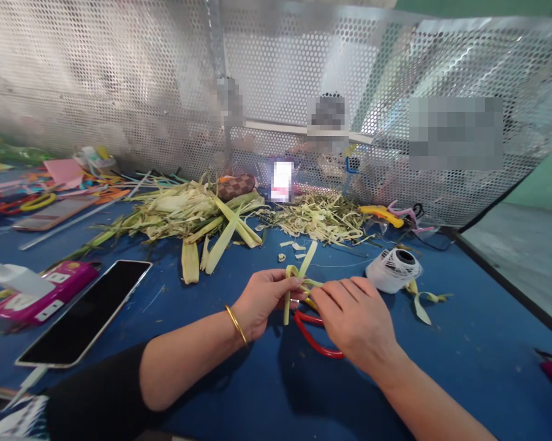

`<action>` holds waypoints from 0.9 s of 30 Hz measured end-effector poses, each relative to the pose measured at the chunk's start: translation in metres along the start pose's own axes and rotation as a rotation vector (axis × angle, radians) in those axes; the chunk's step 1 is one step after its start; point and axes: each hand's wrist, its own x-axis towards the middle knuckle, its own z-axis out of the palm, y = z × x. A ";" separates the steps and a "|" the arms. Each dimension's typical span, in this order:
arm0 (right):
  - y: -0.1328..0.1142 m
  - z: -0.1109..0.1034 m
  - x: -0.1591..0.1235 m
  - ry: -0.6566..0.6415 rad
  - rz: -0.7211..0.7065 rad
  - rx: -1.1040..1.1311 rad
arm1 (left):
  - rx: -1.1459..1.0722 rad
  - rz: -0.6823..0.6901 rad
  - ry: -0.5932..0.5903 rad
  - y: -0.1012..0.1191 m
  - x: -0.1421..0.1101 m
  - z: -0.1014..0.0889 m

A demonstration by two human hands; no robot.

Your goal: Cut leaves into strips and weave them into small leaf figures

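Note:
Between my hands is a pale green leaf strip (308, 260), looped and crossed over itself. My left hand (263, 300), with a gold bangle at the wrist, pinches the looped part between thumb and fingers. My right hand (356, 318) is closed on another end of the strip, its fingertips mostly hidden behind its knuckles. Below them on the blue table lie red-handled scissors (319, 354), partly covered by my right hand. A spool of white thread (390, 272) stands just beyond my right hand, and a thin thread runs from it across the table.
A heap of leaf strips (179, 211) and a pile of thin shreds (321, 217) lie along the perforated silver screen (276, 61). At left are a black-screened phone (89, 309) and a magenta power strip (67, 288). A yellow-handled tool (381, 214) lies at back right.

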 end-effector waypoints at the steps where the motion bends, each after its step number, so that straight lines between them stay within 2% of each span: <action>1: -0.005 0.002 0.000 -0.012 0.090 0.116 | -0.010 -0.001 0.011 0.000 0.000 0.000; 3: -0.013 0.006 0.000 -0.078 0.365 0.468 | -0.026 0.018 0.036 0.000 0.001 -0.001; 5: -0.017 0.010 0.000 -0.161 0.717 0.903 | -0.032 0.060 0.058 0.001 0.001 -0.002; 7: -0.017 0.013 0.002 -0.183 1.051 1.295 | -0.033 0.092 0.052 0.002 0.001 -0.002; 9: -0.014 0.016 0.003 -0.127 1.302 1.597 | -0.042 0.097 0.019 0.003 0.000 -0.002; 12: -0.011 0.018 0.003 0.042 1.512 1.798 | -0.041 0.066 -0.034 0.001 -0.002 0.000; 15: -0.010 0.019 0.002 0.259 1.535 1.679 | -0.017 0.039 -0.043 0.000 -0.002 0.001; 18: -0.010 0.017 0.000 0.332 1.357 1.412 | 0.033 0.018 -0.027 0.001 -0.001 0.002; 22: -0.009 0.009 0.000 0.244 1.056 1.187 | 0.113 -0.004 -0.028 0.003 -0.004 0.004; 27: -0.006 0.000 0.004 0.103 0.964 1.081 | 0.165 0.030 0.015 0.003 -0.007 0.006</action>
